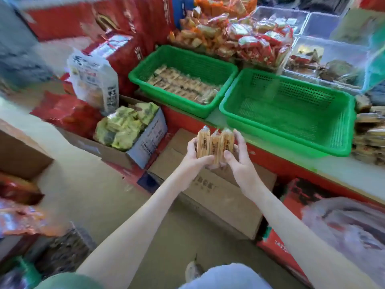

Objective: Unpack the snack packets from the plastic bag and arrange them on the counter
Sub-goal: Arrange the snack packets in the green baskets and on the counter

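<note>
Both hands hold 3 tan snack packets point(214, 145) pressed side by side in a row. The left hand point(195, 153) grips the leftmost packet, thumb across its lower front. The right hand point(239, 161) grips the rightmost, fingers curled over its top and thumb on its lower front. Each packet stands on end, its long axis close to vertical, the crimped top ends pointing up and slightly away from the person toward the counter point(352, 176). The bundle is in the air in front of the counter's red edge, above a cardboard box point(218, 197). It is just short of an empty green basket point(287, 148). Beside that, a second green basket point(183, 57) holds similar packets lying flat. A blurred translucent plastic bag point(343, 224) lies at lower right.
</note>
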